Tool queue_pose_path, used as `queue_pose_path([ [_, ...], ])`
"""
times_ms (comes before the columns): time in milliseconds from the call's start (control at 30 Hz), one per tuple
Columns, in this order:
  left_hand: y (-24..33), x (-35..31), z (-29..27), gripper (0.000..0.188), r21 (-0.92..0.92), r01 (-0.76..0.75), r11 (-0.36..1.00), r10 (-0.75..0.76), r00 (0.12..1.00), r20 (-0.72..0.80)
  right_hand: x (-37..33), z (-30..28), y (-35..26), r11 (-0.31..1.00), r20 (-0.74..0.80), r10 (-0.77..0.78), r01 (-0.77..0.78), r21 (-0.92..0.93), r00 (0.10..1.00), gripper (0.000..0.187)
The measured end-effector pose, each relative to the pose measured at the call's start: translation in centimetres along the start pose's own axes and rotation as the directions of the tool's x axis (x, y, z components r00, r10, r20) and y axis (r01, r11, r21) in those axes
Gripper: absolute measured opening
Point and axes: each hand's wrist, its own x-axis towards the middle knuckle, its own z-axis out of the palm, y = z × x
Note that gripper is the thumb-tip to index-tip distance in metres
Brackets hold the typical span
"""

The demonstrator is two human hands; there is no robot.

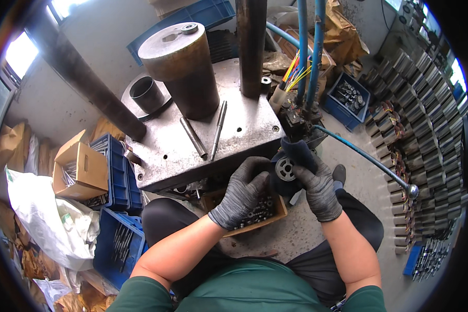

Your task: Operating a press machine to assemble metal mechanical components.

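In front of the press table's near edge, both my hands, in grey-black knitted gloves, are at a round metal part (pixel 285 169) with openings in its face and a dark outer rim. My left hand (pixel 240 190) has its fingers curled at the part's left side; its fingertips are partly hidden. From the right, my right hand (pixel 320 190) grips it with the thumb near the face. A dark blue piece that looks like cloth (pixel 298 153) rises beside the part at my right fingers. Below, between my knees, a box (pixel 282 210) contains many small metal parts.
On the metal press table (pixel 255 122) stand a thick steel cylinder (pixel 190 78) bearing a small ring, two rods (pixel 219 130), and a short sleeve (pixel 146 96). A ball-ended lever (pixel 369 158) juts right. Blue crates (pixel 109 255) stand left; stacked metal cylinders (pixel 421 130) line the right.
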Motion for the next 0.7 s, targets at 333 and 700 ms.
queue_pose_path([
  [333, -0.3, -0.4, 1.1, 0.038, 0.303, -0.203, 0.931, 0.208, 0.978, 0.016, 0.1, -0.9, 0.2, 0.987, 0.136, -0.133, 0.119, 0.105, 0.982, 0.041],
  [700, -0.9, -0.1, 1.5, 0.038, 0.57, -0.419, 0.707, 0.483, 0.874, 0.044, -0.1, 1.1, 3.5, 0.932, 0.13, -0.052, 0.095, -0.349, 0.99, 0.055],
])
